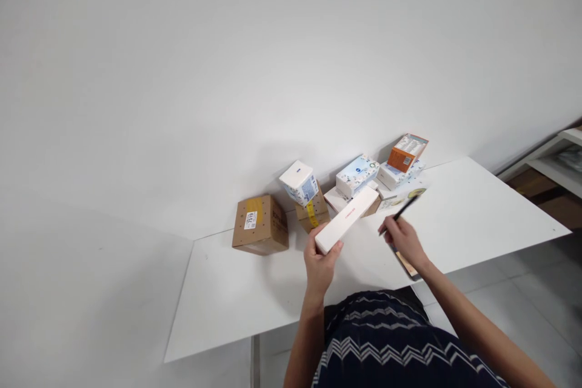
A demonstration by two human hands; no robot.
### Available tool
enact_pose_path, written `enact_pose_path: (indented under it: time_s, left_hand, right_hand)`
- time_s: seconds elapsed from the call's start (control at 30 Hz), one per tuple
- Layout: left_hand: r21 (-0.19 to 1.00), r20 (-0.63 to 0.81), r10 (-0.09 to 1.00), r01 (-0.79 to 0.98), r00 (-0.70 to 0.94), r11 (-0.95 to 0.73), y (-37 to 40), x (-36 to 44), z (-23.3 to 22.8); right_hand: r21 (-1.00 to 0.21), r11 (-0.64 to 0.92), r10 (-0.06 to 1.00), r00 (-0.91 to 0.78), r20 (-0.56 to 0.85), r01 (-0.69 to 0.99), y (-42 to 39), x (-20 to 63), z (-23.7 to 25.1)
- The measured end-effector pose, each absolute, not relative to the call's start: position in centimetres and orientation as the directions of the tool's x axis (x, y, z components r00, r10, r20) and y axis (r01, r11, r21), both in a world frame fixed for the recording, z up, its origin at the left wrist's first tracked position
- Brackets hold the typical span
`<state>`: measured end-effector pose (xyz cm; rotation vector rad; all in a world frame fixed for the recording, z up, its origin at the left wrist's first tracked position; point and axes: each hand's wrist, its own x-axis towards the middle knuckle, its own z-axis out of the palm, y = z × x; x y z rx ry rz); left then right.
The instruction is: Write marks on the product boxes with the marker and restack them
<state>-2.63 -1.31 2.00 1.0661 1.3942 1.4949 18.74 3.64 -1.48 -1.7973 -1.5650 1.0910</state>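
Long white box pinched in left grip, pen in right grip, over white table against bare wall

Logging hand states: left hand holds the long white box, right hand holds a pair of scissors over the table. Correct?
Not quite. In the head view the right hand holds a thin dark pen, not scissors. The left hand does hold the long white box, over the white table.

Head view: your one camera looks forward and down, from above, at the white table against the wall.
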Motion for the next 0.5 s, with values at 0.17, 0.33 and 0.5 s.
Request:
enact_pose_path:
  time_s: [0.17, 0.33, 0.5]
  left_hand:
    - [0.998, 0.044, 0.946, -0.035, -0.321, -0.058, -1.3, -2.4, 1.9]
    - [0.999, 0.032, 0.951, -0.022, -0.308, -0.040, -1.5, -2.1, 1.9]
    - [0.999, 0.021, 0.950, -0.032, -0.313, -0.033, -1.4, -2.0, 1.7]
  right_hand:
    - [-0.546, -0.316, 0.826, -0.057, -0.560, 0.776, 2.1, 19.1, -11.3]
    - [-0.414, -0.321, 0.790, -0.001, -0.613, 0.852, 1.1, 19.2, -15.5]
    - [-0.368, -0.324, 0.872, 0.125, -0.473, 0.871, 2.1, 20.9, -15.6]
